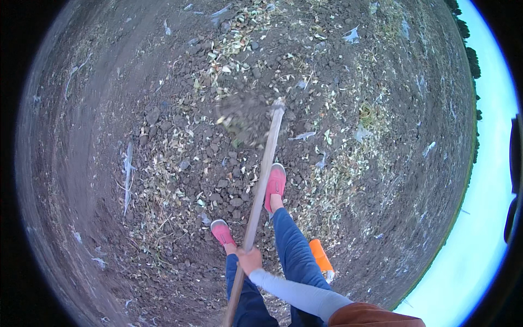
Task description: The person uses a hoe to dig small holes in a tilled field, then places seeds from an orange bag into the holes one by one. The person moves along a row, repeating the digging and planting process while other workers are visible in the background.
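My right hand (250, 260) grips a long wooden handle (263, 180) that runs from the bottom edge up past my feet. Its far end reaches the soil, beside a blurred patch of loose earth and plant bits (243, 118). The tool's head cannot be made out clearly there. My left hand is out of view. My two feet, in red slip-on shoes (276, 184), stand on either side of the handle on cloddy soil.
An orange object (320, 255), partly hidden by my leg, lies on the ground at the right. Dry leaves and scraps of clear plastic film (128, 178) are strewn over the field. Dark trees (473, 61) line the horizon.
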`<state>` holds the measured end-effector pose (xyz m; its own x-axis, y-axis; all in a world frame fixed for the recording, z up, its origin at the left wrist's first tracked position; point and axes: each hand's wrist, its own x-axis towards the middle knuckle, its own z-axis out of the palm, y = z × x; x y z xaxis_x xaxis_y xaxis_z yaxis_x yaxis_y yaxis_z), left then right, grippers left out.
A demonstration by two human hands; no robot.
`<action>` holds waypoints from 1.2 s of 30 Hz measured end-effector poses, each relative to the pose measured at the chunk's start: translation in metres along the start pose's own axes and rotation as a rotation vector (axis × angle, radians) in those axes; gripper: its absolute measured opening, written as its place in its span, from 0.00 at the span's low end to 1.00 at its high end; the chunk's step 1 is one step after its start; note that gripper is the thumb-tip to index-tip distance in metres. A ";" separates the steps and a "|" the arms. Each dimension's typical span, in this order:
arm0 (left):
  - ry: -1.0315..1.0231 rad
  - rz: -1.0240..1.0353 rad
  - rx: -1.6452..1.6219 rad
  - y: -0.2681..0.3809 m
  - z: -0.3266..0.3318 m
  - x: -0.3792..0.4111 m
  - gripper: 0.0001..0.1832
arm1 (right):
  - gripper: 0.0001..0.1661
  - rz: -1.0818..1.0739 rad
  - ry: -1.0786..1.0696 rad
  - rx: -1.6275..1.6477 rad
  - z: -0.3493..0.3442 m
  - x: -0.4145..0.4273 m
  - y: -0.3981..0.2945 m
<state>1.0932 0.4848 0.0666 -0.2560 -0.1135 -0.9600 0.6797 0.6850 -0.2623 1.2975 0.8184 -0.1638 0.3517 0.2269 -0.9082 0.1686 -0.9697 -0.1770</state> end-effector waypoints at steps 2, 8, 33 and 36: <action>-0.022 -0.016 0.001 -0.006 0.000 -0.001 0.22 | 0.12 0.067 -0.074 0.070 -0.003 -0.018 0.016; 0.001 0.094 -0.022 0.003 0.012 0.008 0.21 | 0.10 -0.039 -0.090 0.272 -0.041 -0.007 -0.043; 0.847 0.123 0.463 0.152 -0.197 0.119 0.11 | 0.27 0.084 -0.361 -0.288 -0.168 0.143 -0.091; 0.932 0.193 0.390 0.214 -0.240 0.191 0.12 | 0.25 -0.374 -0.241 -0.778 -0.195 0.216 -0.121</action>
<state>1.0248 0.7818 -0.1495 -0.4375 0.6915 -0.5748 0.8992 0.3322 -0.2848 1.5323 1.0026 -0.2649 -0.0395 0.4052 -0.9134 0.8406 -0.4808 -0.2496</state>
